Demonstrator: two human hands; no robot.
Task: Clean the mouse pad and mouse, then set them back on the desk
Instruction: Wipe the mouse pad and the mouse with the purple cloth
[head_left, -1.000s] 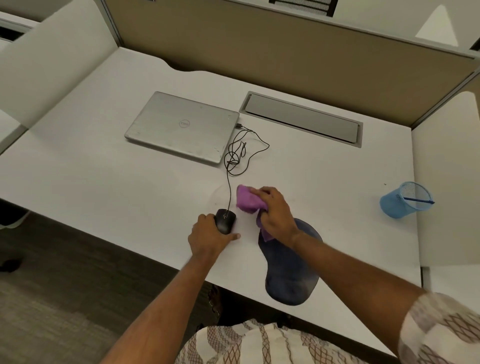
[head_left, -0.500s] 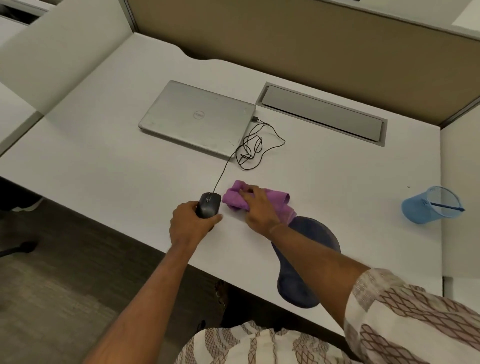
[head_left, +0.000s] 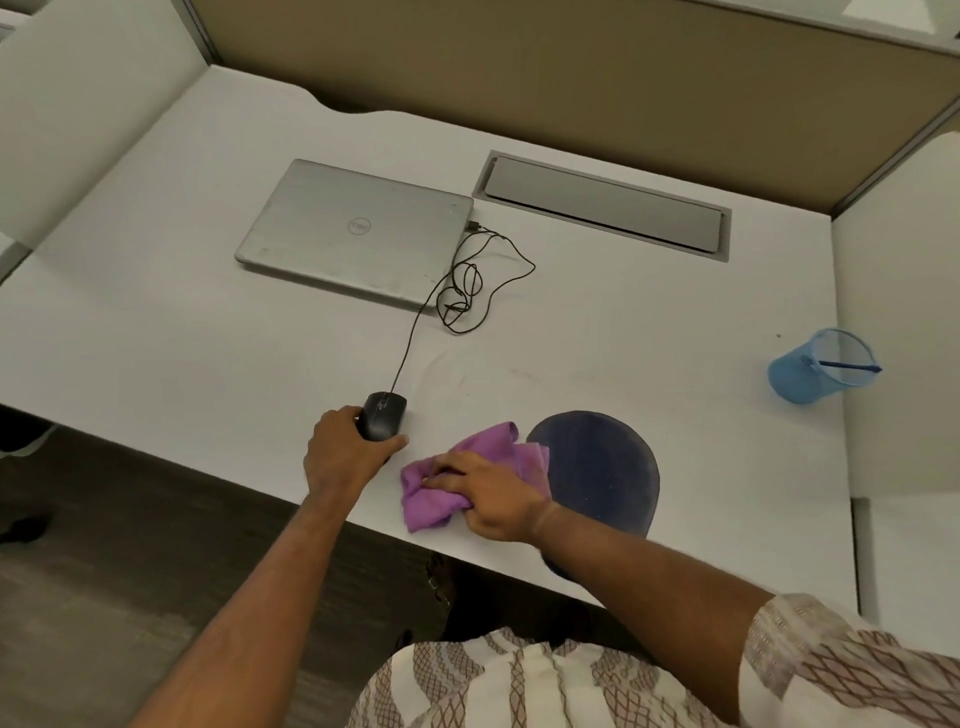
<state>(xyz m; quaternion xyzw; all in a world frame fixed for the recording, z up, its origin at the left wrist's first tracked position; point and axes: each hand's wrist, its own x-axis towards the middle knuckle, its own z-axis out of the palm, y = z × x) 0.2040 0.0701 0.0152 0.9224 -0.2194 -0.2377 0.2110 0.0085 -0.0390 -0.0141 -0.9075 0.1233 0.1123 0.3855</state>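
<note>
A black wired mouse (head_left: 383, 415) rests on the white desk (head_left: 156, 332) near its front edge, and my left hand (head_left: 345, 457) grips it from behind. Just to its right my right hand (head_left: 491, 493) presses a crumpled purple cloth (head_left: 441, 493) flat on the desk. The cloth's right edge overlaps the dark blue mouse pad (head_left: 602, 467), which lies flat at the front edge with its near end hidden under my right forearm. The mouse's cable (head_left: 462, 291) runs back in loose loops to the laptop.
A closed silver laptop (head_left: 358, 234) lies at the back left. A grey cable hatch (head_left: 602, 205) is set into the desk behind. A blue mesh cup (head_left: 815, 371) holding a pen lies tipped at the right. Partition walls enclose the desk.
My right hand has drawn the purple cloth back toward the desk's front edge, away from the spot beside the mouse. My left hand keeps its hold on the mouse. The camera view has shifted.
</note>
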